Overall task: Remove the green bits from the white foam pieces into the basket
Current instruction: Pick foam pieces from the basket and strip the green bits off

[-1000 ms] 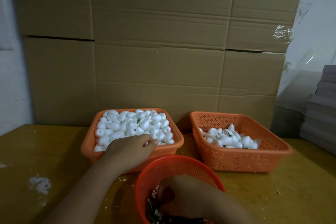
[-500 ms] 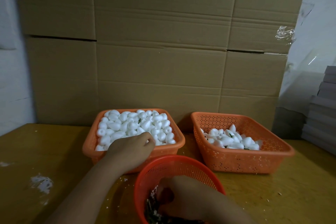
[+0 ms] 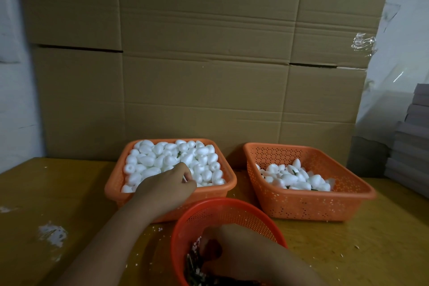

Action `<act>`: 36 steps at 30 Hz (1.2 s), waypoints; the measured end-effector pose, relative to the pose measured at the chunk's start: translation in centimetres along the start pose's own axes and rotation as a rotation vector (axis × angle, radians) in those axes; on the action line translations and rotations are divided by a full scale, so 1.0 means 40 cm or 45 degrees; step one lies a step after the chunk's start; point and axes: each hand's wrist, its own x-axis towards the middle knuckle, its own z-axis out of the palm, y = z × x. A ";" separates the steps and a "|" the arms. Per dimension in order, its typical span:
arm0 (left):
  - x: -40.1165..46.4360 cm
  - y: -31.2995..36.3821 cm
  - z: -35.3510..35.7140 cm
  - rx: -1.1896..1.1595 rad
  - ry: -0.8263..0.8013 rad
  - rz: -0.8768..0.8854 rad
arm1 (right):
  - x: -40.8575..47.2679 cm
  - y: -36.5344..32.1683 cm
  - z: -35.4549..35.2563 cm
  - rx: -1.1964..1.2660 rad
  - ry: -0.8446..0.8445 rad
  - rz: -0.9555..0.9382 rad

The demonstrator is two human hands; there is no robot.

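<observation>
Where left hand (image 3: 167, 187) reaches, smooth egg-shaped foam pieces (image 3: 171, 162) (white), perforated plastic basket (image 3: 228, 210)

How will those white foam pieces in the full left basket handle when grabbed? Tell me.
The white foam pieces look egg-shaped and smooth, so they will probably roll. Being foam, they are likely very light. White crumbs on the table suggest they may shed or dent if squeezed.

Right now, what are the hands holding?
The left hand curls over the white foam pieces; its grip is hidden. The right hand is inside the round basket, contents unclear.
</observation>
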 end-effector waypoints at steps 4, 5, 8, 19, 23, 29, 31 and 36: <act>-0.004 0.003 0.002 -0.072 0.078 0.023 | 0.001 0.001 0.001 -0.005 -0.005 -0.008; -0.005 0.007 0.005 -0.108 0.131 0.029 | 0.002 0.000 0.001 -0.007 -0.004 -0.005; -0.010 0.029 0.008 -0.262 0.268 0.045 | 0.003 0.001 0.001 0.007 -0.005 0.005; -0.076 0.159 0.114 -0.694 0.287 0.469 | 0.008 -0.002 0.017 -0.082 -0.002 0.036; -0.065 0.134 0.142 -0.728 0.174 0.449 | 0.006 -0.003 0.021 -0.121 -0.027 0.060; -0.059 0.135 0.139 -0.807 0.176 0.474 | 0.003 -0.002 0.006 -0.102 0.043 -0.083; -0.059 0.133 0.141 -0.803 0.215 0.469 | 0.003 -0.002 0.008 -0.109 0.054 -0.091; -0.059 0.133 0.142 -0.767 0.280 0.419 | 0.003 -0.001 0.009 -0.080 0.054 -0.078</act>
